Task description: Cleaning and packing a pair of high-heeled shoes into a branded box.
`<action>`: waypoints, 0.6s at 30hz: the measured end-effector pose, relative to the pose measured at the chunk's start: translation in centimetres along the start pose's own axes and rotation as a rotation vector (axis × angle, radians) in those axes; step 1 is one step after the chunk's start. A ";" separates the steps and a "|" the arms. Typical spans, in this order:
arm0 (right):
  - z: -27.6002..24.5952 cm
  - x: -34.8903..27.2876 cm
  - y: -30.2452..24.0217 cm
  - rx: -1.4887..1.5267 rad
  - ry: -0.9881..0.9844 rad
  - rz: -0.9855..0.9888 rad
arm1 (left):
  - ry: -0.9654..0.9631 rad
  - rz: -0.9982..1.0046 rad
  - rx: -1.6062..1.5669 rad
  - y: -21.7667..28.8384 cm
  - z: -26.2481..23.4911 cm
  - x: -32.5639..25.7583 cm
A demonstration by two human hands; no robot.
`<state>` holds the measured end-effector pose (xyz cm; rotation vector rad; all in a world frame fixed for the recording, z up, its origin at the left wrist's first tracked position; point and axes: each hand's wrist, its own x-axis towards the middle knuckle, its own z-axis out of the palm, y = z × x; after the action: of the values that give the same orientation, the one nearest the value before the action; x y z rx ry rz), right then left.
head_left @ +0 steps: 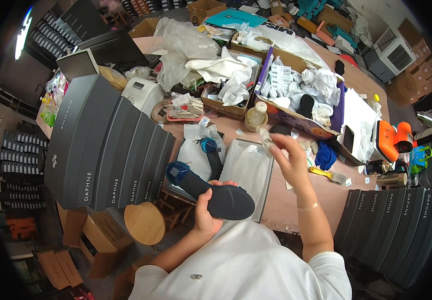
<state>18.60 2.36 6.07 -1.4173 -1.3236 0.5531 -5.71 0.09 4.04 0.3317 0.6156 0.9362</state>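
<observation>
Black block-heeled shoe (211,192), sole up, blue heel tip: gripped by left hand (207,212). Right hand (288,160) pinches crumpled white tissue paper (267,140).

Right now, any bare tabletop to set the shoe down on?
Little. One bare strip of table lies right of the open shoebox, under the right hand. The left hand holds the shoe. Beyond the box, cartons and tissue paper crowd everything; stacked grey boxes block the left.
</observation>
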 end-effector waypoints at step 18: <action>3.6 -14.7 -3.9 -0.327 -0.020 -0.194 | 0.126 -0.230 0.090 -4.9 -0.5 -0.8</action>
<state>9.77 -10.31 3.73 -1.5237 -1.6005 0.2292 -3.22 -3.33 1.44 0.2766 0.7959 0.7136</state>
